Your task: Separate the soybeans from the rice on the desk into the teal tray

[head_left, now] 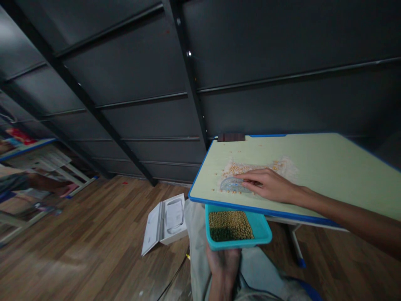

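Protractor (228,185) lies on the table (332,167), its 3 o'clock end clamped in the right hand's (267,184) grip, with loose yellow grains (234,169) at 12 o'clock beside it. At 6 o'clock, beyond the near edge, the left hand (223,265) supports a teal tray (262,232) of beans (234,221) from underneath; whether that grip closes, I cannot tell. Scraping grains together seems the step in hand; the next move calls for a low, steady stroke and a level tray.
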{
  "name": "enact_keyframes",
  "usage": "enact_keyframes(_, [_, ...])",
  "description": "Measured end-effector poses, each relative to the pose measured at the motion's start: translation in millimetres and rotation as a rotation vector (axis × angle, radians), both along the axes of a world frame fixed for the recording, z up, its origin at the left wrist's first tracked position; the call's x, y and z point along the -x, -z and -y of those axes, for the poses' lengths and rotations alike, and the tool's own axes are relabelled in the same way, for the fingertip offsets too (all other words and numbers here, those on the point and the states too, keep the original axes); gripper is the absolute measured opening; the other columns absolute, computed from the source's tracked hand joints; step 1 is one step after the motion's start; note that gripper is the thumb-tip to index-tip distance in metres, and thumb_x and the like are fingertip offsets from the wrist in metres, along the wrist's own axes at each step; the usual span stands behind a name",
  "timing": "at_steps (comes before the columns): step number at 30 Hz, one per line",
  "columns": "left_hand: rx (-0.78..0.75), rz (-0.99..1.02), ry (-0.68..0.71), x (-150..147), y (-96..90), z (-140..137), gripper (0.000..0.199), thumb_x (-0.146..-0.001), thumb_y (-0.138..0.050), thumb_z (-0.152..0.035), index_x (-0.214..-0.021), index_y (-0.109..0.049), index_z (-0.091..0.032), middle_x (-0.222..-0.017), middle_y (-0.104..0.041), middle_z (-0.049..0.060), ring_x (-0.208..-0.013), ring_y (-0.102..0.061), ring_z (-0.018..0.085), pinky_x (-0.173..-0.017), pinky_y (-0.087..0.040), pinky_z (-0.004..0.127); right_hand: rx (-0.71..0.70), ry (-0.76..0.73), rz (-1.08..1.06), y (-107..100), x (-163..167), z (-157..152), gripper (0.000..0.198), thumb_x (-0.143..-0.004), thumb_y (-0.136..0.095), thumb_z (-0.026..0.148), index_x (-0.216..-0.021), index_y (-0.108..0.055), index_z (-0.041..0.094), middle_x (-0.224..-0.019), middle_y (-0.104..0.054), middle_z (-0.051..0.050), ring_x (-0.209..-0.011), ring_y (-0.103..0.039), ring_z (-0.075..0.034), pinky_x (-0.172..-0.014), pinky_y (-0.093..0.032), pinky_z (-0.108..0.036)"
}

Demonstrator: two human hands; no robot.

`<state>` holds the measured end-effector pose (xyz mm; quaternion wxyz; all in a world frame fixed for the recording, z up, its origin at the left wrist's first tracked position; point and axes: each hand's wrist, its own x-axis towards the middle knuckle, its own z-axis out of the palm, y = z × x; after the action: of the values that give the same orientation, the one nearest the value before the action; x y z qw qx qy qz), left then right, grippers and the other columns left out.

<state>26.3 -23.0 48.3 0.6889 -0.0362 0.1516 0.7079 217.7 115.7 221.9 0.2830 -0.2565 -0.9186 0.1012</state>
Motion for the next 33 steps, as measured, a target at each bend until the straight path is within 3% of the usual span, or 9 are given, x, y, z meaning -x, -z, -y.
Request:
enact_keyframes(23, [0.009, 0.008, -0.007, 1.3, 4.9, 1.7, 0.035, -0.101, -0.047, -0.027, -0.124, -0.073, -0.03, -0.13, -0.074, 0.008, -0.128, -0.064, 0.031, -0.119, -0.037, 0.063, -0.028, -0.027, 0.018, 3.9, -0.7, -2.9, 0.034, -0.104, -0.053, 0.028, -0.134, -0.069, 0.023, -0.127, -0.075, -0.006, -0.111, -0.074, -0.023, -0.099, -0.058, -0.041])
enact_keyframes(33, [-0.002, 0.021, -0.004, 0.9, 0.2, -0.2, 0.036, -0.101, -0.045, -0.028, -0.124, -0.073, -0.032, -0.131, -0.073, 0.007, -0.129, -0.062, 0.031, -0.119, -0.036, 0.063, -0.03, -0.05, 0.014, 3.7, -1.3, -3.0, 0.035, -0.104, -0.054, 0.028, -0.137, -0.067, 0.026, -0.127, -0.075, -0.005, -0.108, -0.075, -0.022, -0.097, -0.058, -0.04])
